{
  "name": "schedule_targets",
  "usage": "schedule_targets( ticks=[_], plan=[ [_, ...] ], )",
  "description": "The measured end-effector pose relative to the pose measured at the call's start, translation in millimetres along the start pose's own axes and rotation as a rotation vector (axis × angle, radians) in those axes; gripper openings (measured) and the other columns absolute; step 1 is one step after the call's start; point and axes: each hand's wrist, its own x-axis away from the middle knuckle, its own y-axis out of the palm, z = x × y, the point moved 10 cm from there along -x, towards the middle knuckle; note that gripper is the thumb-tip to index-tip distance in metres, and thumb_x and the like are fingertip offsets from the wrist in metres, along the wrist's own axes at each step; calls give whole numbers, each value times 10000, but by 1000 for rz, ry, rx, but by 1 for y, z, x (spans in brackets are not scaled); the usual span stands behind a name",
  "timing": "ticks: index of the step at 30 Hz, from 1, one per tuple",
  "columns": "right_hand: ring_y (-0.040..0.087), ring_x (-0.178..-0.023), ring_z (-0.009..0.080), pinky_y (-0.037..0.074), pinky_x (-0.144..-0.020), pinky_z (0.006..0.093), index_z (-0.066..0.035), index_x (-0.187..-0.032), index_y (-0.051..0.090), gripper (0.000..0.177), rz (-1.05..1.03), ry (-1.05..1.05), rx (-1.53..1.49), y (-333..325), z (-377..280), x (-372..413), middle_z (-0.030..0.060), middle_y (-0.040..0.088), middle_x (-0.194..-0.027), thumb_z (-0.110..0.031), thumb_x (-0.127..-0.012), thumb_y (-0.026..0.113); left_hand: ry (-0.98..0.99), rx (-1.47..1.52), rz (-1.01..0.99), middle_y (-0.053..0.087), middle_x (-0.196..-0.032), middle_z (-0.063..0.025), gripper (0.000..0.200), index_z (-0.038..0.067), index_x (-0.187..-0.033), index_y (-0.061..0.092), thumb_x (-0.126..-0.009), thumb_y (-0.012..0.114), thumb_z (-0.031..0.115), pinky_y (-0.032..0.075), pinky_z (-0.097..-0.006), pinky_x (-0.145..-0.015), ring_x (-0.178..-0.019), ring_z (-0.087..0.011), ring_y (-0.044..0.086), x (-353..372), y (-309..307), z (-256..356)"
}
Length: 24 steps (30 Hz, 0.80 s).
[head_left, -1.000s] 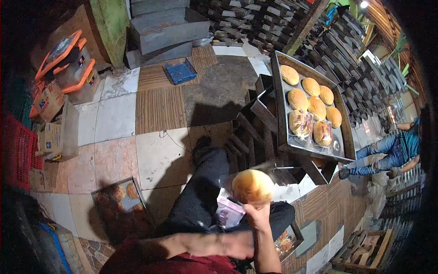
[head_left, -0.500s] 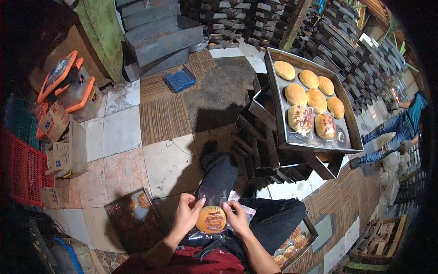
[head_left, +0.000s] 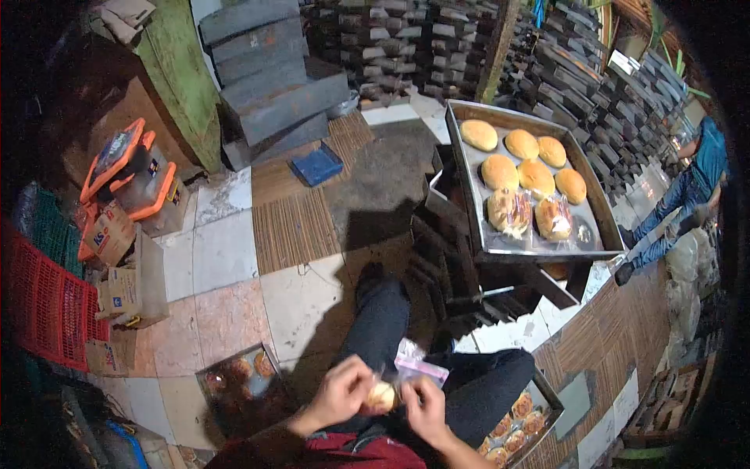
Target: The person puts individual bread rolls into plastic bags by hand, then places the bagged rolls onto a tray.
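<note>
Floor tiles [head_left: 303, 301], mismatched, ran towards stacked metal pans [head_left: 266, 66]; fingers [head_left: 359, 375] of left hand [head_left: 332, 400] and right hand [head_left: 426, 408] apparently gripped a bagged bun [head_left: 381, 397].

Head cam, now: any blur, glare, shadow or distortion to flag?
Head view: wide-angle bend, blacked-out corners; left hand and right hand look soft, likely motion blur, as does the bun between them; glare on the wrapped buns in the raised tray; heavy shadow over much of the floor tray, lower left.
</note>
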Motion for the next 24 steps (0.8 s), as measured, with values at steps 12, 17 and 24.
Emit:
schedule_targets(
  ticks=[12,17,24],
  plan=[
    [384,-563,62,340,-495,250,-23,-620,522,418,29,548,-346,24,116,-16,-34,445,-571,-347,-883,531,-553,360,498,526,-734,-23,128,19,-800,564,-814,624,131,407,-259,-673,-669,-108,492,31,-23,-115],
    [518,-623,205,396,-561,320,-21,-796,566,240,334,292,47,-13,66,40,97,565,-724,-252,-791,635,-766,217,575,510,-702,-36,277,7,-578,553,-807,621,147,376,-267,-549,-627,-119,488,114,-11,-133],
    [472,-1021,353,372,-870,442,-31,-1212,395,693,-213,-134,496,47,19,-14,205,464,-1103,-264,-662,745,-541,409,476,552,-924,-76,230,-45,-943,611,-883,469,126,347,-294,-862,-932,-163,483,43,-16,-49]
  ],
)
